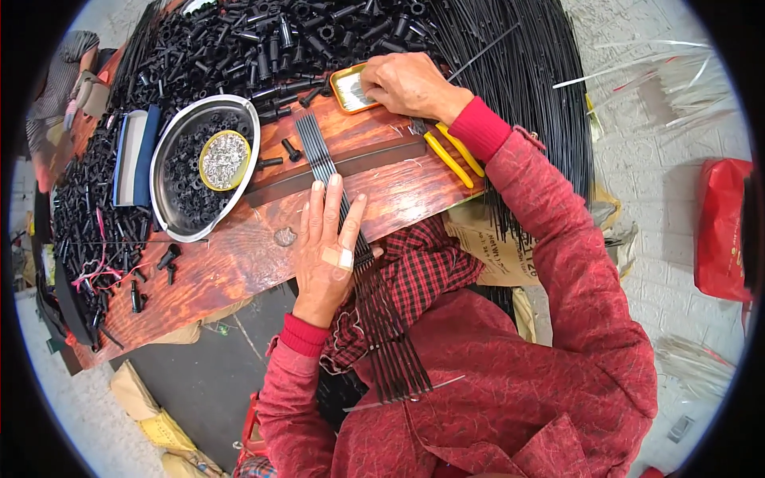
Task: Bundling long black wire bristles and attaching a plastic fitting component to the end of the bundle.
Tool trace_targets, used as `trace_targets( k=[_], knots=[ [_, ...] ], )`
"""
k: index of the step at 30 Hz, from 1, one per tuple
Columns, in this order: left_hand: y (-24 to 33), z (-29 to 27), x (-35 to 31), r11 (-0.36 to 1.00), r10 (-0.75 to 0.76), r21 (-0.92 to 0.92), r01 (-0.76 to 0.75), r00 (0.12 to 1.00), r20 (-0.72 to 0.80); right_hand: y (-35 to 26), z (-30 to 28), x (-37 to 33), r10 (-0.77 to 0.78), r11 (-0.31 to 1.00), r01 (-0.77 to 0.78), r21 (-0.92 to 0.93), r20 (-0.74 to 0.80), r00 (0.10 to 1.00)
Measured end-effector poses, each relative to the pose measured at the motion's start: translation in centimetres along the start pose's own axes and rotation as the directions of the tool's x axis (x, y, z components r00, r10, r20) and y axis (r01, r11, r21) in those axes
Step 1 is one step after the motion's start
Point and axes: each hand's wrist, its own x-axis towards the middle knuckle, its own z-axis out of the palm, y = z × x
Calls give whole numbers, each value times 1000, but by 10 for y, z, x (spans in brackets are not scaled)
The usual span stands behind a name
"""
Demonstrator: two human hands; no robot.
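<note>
A flat row of thin black rods (315, 143) slants from the table top down over the table edge toward my lap. My left hand (323, 247), with a plaster on its back, lies over the row with fingers extended; its thumb shows on the row's other side, clasping it. My right hand (410, 84) reaches into a small yellow-rimmed tin (345, 89) with bright metal bits inside. Its fingers bend down and together; their tips are hidden. Beneath that wrist lie yellow-handled pliers (450, 159). A thin pale rod (446, 384) crosses the row's lower end.
An oval metal tray (162, 211) holds small black parts and a round yellow tin (209, 179) of metal bits. Left of it stands a blue open box (143, 159). Black plastic fittings (271, 40) are heaped at the back, with long black rods (550, 95) at right.
</note>
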Motion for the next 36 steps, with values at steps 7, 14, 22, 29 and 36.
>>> trace_targets(
  k=[7, 14, 22, 29, 36],
  knots=[
    [2, 7, -14, 998, 13, 55, -12, 1000, -7, -1, -6, -3, 35, 999, -35, -17, -7, 999],
    [6, 8, -19, 999, 2, 38, -1, 1000, -20, 3, -6, -4, 25, 1000, -26, -15, -81, 996],
    [10, 10, -24, 998, -15, 61, 17, 999, -28, 2, 2, -4, -8, 999, 3, -39, -106, 994],
    [9, 11, -27, 999, -19, 48, 20, 1000, -24, -20, 1, -3, -123, 992, 120, -29, -154, 980],
    [10, 10, -25, 999, -41, 20, 41, 999, -8, -45, 6, -2, -221, 968, 234, 85, -139, 965]
  ],
)
